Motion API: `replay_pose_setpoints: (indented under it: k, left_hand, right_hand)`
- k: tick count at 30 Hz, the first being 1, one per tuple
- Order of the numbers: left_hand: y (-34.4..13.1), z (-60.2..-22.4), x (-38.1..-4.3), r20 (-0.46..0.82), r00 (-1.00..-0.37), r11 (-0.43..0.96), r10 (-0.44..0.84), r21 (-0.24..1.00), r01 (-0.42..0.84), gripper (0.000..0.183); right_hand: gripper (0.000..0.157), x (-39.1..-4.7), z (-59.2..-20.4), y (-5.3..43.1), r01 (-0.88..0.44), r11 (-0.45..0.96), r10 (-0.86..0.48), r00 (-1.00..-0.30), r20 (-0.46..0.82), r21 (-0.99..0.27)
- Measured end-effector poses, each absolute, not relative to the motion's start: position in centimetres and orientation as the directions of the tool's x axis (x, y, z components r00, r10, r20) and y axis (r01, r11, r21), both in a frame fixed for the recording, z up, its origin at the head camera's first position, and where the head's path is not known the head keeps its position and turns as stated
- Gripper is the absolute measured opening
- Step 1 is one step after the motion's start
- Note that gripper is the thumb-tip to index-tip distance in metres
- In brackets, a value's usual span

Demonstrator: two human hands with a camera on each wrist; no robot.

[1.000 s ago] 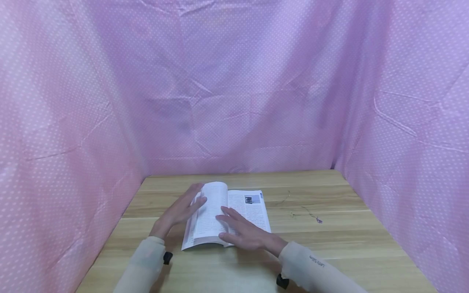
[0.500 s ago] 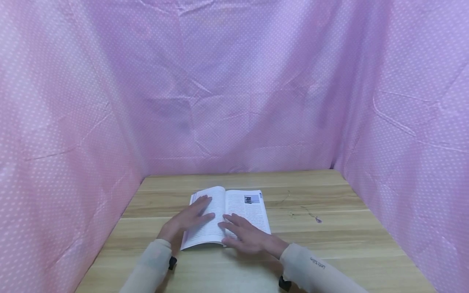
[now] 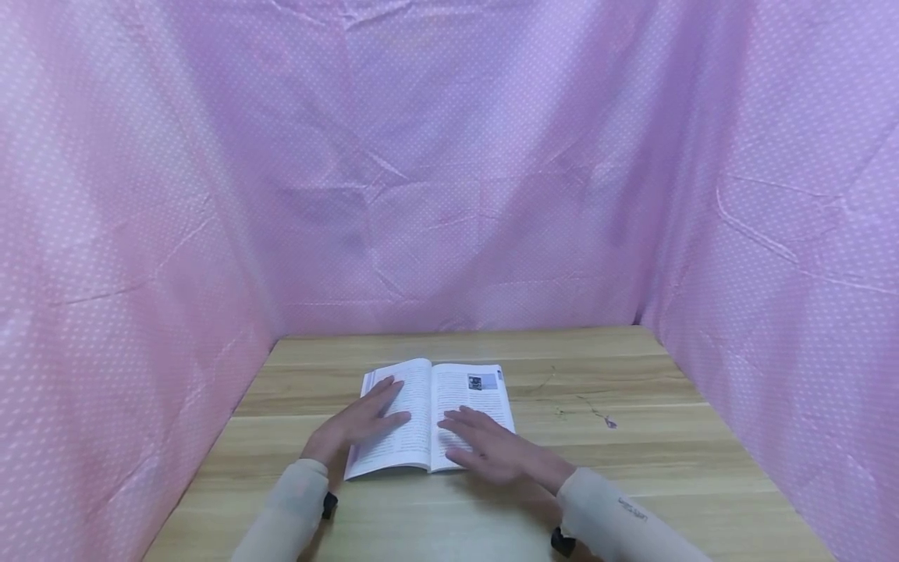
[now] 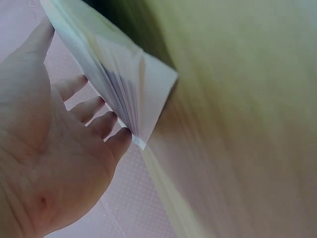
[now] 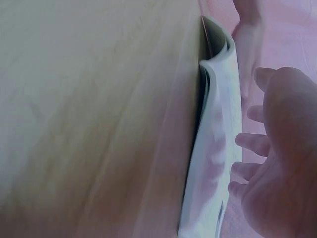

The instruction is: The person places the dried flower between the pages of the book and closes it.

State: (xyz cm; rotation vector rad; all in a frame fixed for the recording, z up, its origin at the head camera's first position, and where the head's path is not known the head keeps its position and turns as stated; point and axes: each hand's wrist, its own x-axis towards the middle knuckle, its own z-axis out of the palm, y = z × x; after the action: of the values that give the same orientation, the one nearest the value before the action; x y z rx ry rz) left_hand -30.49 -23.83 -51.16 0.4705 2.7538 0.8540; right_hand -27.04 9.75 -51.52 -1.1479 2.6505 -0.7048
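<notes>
An open book point(image 3: 414, 390) lies on the wooden table, with printed text on both pages and a small picture at the top of the right page. My left hand point(image 3: 358, 421) rests with spread fingers on the left page. In the left wrist view, the fingertips of the left hand point(image 4: 64, 134) touch the page surface, and the fanned page edges show beside them. Over the lower right page is my right hand point(image 3: 492, 449), its fingers extended. The right wrist view has the right hand point(image 5: 277, 158) with fingertips close over the book's page point(image 5: 218, 129).
The wood-grain table point(image 3: 618, 484) carries a thin flower-like mark point(image 3: 610, 422) to the right of the book. Pink dotted cloth point(image 3: 449, 195) hangs behind the table and along both sides.
The raised page has come down flat on the left side. My left hand moved right and down onto that page, and my right hand shifted right, away from the spine.
</notes>
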Motion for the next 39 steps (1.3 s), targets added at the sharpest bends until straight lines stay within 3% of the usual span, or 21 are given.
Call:
replay_pose_setpoints:
  k: [16, 25, 39]
  left_hand:
    - [-24.4, -51.2, -30.5, -0.143, -0.926, 0.786, 0.35, 0.582, 0.207, 0.09]
    - [-24.4, -50.9, -30.3, -0.154, -0.926, 0.791, 0.344, 0.579, 0.198, 0.09]
    - [-24.5, -50.9, -30.4, -0.171, -0.926, 0.795, 0.336, 0.578, 0.182, 0.091]
  right_hand:
    - [0.073, -29.4, -49.3, 17.7, -0.564, 0.69, -0.601, -0.796, 0.075, -0.453]
    - [0.074, -30.1, -49.7, 23.1, -0.567, 0.708, -0.543, -0.818, 0.189, -0.421]
    - [0.076, -30.7, -50.5, 28.5, -0.463, 0.762, -0.428, -0.885, 0.185, -0.453]
